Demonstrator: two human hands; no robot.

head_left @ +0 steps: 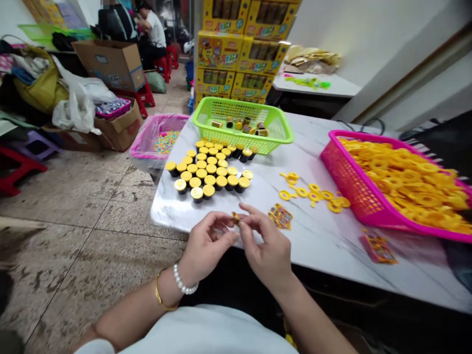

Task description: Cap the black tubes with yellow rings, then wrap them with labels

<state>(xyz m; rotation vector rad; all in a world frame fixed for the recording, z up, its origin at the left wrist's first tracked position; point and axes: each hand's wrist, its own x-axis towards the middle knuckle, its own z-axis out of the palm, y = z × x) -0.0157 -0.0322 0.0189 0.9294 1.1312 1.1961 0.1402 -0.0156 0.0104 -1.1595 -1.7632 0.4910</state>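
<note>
My left hand (210, 241) and my right hand (267, 243) meet at the table's front edge, fingertips pinched together. Between them is a small brown-and-yellow printed piece (235, 219), mostly covered by fingers, so its kind is unclear. Beyond the hands stand several small black tubs with yellow lids (211, 169), grouped upright. A few printed cards or labels (281, 217) lie flat just right of my right hand. Farther right, yellow plastic rings with short tabs (313, 191) are scattered on the marbled tabletop (265, 189).
A green basket (243, 142) holding several small jars stands behind the tubs. At right a pink basket (354, 191) is heaped with yellow rings, near a stack of printed cards (379, 248). A lined pink bin (142, 142) of colourful beads adjoins the table's left side.
</note>
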